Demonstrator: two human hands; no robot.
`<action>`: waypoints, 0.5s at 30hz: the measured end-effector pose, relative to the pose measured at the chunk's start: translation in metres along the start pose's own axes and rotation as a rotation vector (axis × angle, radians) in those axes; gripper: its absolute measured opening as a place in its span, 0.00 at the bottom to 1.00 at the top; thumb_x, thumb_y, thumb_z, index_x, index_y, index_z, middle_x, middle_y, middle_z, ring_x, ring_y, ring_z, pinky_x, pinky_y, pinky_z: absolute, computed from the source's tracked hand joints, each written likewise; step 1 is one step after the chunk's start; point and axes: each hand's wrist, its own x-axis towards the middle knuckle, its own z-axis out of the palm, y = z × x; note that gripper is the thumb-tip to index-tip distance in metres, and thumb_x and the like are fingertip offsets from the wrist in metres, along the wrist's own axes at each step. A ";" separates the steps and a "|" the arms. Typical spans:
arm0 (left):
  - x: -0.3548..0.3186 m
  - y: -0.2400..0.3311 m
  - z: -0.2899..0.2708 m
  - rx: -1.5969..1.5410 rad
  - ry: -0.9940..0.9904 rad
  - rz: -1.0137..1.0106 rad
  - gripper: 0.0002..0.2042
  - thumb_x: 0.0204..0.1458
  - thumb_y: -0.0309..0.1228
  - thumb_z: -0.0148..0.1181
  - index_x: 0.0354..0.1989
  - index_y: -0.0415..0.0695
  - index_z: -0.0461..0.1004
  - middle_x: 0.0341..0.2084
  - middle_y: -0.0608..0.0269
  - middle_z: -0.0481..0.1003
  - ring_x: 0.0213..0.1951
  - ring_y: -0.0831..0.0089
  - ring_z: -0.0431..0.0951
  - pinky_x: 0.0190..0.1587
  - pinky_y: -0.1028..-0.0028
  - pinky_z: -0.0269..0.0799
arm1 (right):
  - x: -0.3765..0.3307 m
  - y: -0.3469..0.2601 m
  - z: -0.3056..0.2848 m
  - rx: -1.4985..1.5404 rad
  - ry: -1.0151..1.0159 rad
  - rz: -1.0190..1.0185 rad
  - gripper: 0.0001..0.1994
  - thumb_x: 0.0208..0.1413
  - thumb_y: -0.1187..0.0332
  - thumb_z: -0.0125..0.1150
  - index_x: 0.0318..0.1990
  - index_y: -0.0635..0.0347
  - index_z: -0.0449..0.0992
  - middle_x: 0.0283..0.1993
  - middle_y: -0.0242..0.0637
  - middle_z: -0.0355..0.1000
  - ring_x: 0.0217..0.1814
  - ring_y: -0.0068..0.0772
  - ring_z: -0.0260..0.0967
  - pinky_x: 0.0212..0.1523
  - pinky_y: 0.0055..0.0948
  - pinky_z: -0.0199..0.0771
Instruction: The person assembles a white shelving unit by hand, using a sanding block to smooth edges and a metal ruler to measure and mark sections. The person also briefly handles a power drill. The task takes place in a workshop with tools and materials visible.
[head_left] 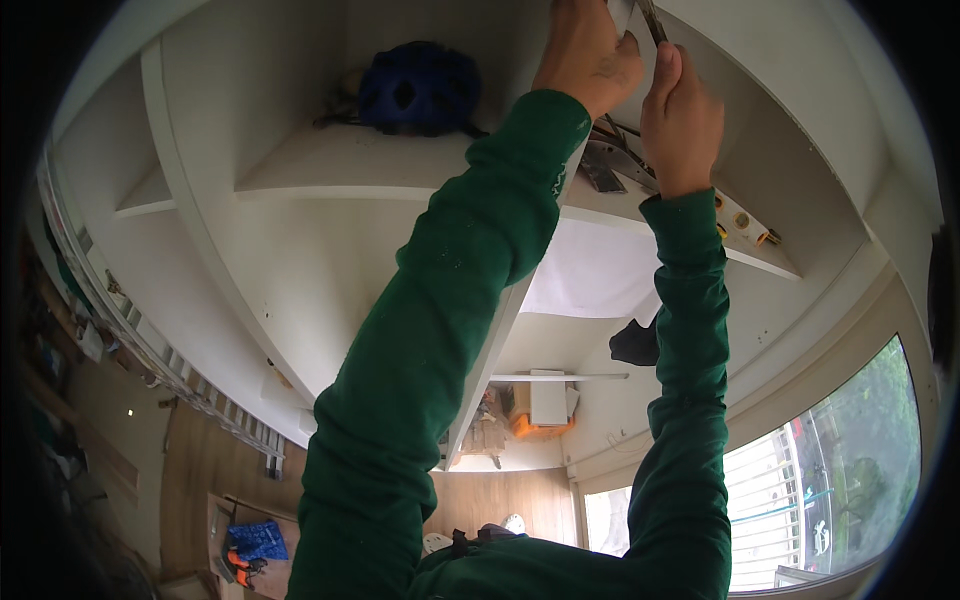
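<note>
Both my arms, in green sleeves, reach up into a white shelf unit (340, 188). At the top edge, my left hand (592, 62) is against or close to the upright divider panel; its fingertips are cut off by the picture's edge, so what they hold, if anything, is hidden. Just to its right, my right hand (683, 125) is closed around a slim dark tool (652, 20) that points up, its thumb lying along it. The tool's upper end is out of the picture, and its exact kind cannot be made out.
A blue helmet (420, 88) sits on the left shelf. Dark flat tools (603, 172) and a yellow-and-white item (742, 222) lie on the right shelf. Below hangs a black cloth (634, 343). A ladder (225, 415) leans at left; a window (830, 470) is at right.
</note>
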 end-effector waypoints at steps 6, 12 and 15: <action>-0.002 -0.002 0.001 0.040 -0.026 -0.038 0.29 0.47 0.17 0.54 0.61 0.27 0.55 0.56 0.24 0.63 0.59 0.31 0.62 0.64 0.51 0.57 | 0.001 -0.003 -0.004 -0.022 -0.006 0.002 0.22 0.72 0.55 0.39 0.38 0.60 0.77 0.22 0.50 0.70 0.22 0.59 0.67 0.24 0.46 0.66; -0.001 0.000 -0.002 0.039 -0.046 -0.043 0.28 0.48 0.18 0.54 0.60 0.25 0.55 0.55 0.25 0.63 0.58 0.30 0.64 0.62 0.50 0.59 | 0.007 0.000 -0.005 -0.006 0.032 -0.055 0.21 0.72 0.56 0.40 0.38 0.59 0.78 0.22 0.48 0.71 0.23 0.58 0.68 0.23 0.47 0.67; 0.000 0.003 -0.005 0.075 -0.086 -0.128 0.28 0.48 0.19 0.54 0.59 0.25 0.56 0.55 0.25 0.64 0.58 0.31 0.64 0.62 0.51 0.59 | 0.005 0.000 -0.008 -0.056 0.018 -0.057 0.21 0.72 0.55 0.41 0.37 0.58 0.77 0.22 0.48 0.72 0.23 0.58 0.68 0.23 0.47 0.66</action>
